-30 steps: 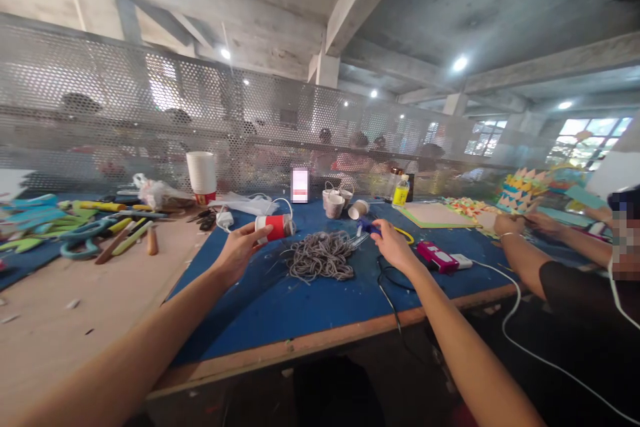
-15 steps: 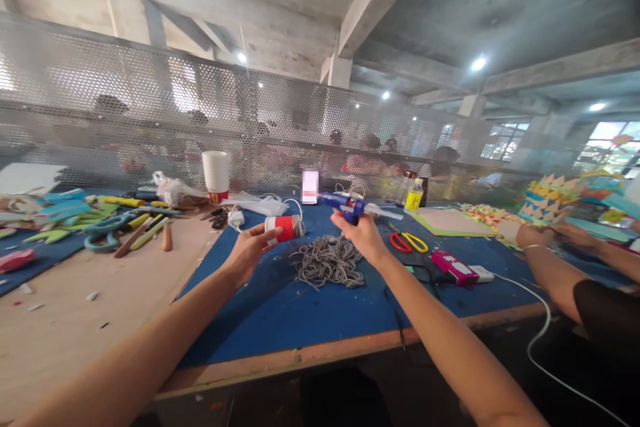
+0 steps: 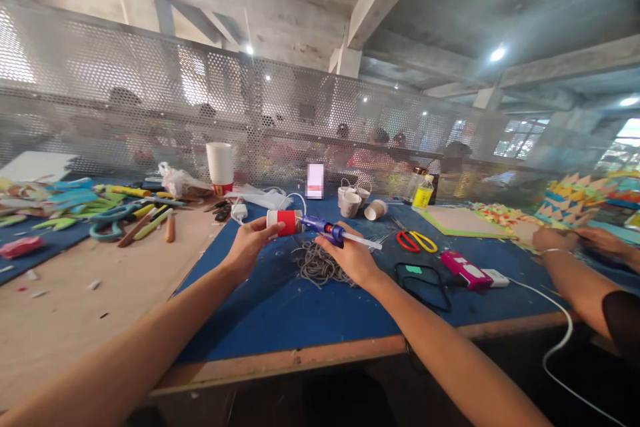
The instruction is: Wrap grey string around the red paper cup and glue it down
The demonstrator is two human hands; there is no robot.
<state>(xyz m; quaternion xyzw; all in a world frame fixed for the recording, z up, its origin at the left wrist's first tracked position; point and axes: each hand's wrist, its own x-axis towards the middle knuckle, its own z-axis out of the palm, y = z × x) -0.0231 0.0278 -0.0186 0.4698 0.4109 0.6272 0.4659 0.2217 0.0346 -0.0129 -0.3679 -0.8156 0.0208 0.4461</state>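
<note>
My left hand (image 3: 251, 245) is closed round a small red and white paper cup (image 3: 289, 222), held sideways above the blue table mat (image 3: 260, 327). In my right hand (image 3: 349, 255) is a blue hot glue gun (image 3: 327, 229) with a clear glue stick (image 3: 364, 240) poking out of its back. The gun's nozzle points left and lies at the cup's right end; whether it touches cannot be made out. Below the gun, a tangled heap of grey cord (image 3: 316, 265) rests on the mat, partly hidden by my right hand.
Beyond the cord stand several small cups (image 3: 350, 201) and a stack of paper cups (image 3: 220, 167). To the right lie red and yellow scissors (image 3: 417, 241), a magenta box (image 3: 465, 270) and a yellow-labelled bottle (image 3: 423, 195). Tools (image 3: 145, 223) lie left. Another person's arms (image 3: 575, 273) are at right.
The glue gun in my right hand has come down and left, its nozzle now at the cup's end. Small cups behind it have come into view. My left hand still holds the cup.
</note>
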